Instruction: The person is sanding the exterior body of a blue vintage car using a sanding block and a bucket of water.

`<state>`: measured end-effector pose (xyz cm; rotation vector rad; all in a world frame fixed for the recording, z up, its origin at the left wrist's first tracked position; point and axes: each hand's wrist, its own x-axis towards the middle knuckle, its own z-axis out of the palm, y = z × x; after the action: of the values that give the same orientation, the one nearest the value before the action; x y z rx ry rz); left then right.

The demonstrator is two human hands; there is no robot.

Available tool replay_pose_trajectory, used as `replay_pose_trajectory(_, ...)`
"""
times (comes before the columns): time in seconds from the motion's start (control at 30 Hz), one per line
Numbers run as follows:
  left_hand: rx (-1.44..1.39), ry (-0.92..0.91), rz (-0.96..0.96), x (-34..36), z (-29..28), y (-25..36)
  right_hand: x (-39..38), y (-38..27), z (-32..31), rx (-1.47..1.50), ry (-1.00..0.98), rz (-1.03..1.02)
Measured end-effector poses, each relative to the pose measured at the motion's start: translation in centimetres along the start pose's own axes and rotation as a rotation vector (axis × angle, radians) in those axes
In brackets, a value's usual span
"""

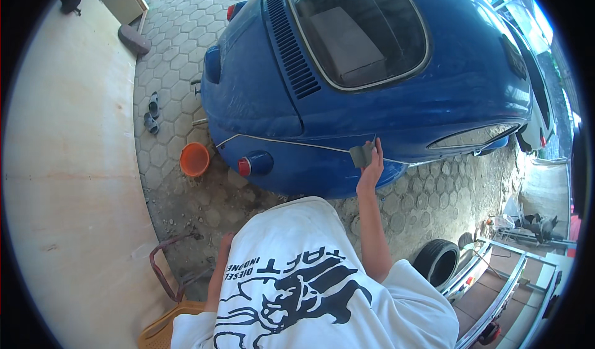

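Observation:
A blue rounded car (365, 116) fills the upper middle, its rear to the left. My right hand (370, 170) reaches up to its side panel and holds a small grey-green pad (359, 157) against the paint, beside a thin light trim strip (297, 142). The fingers point upward along the bodywork. Whether the pad is a sponge or a sanding block I cannot tell. Left of the pad, a red tail light (245, 166) sits on the rear fender. My left hand (227, 240) hangs low beside my white shirt, which hides most of it; its fingers do not show clearly.
On the hexagonal paving left of the car stand an orange bucket (183, 163) and a pair of dark sandals (152, 113). A pale board wall (68, 163) runs down the left. A black tyre (437, 259) and a silver metal frame (489, 287) lie at lower right.

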<state>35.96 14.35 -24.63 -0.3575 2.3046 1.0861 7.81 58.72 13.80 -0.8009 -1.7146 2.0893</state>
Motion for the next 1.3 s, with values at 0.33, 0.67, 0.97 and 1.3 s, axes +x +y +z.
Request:
replay_pose_trajectory(0.33,-0.49,-0.113,-0.337,5.2,-8.4,12.4,-5.0,-0.4,-0.6,0.614,-0.081,0.539)
replay_pose_trajectory(0.67,-0.343,-0.177,-0.25,4.1,-8.6,17.7,-7.5,-0.1,-7.0,0.024,0.342,0.542)
replay_pose_trajectory(0.97,-0.471,-0.167,0.096,2.1,-8.8,33.4,7.8,-15.6,-10.0,-0.784,0.644,-0.541)
replay_pose_trajectory(1.3,-0.389,-0.082,0.545,4.9,-9.1,59.5,23.6,-19.7,-4.3,-1.154,0.572,-1.084)
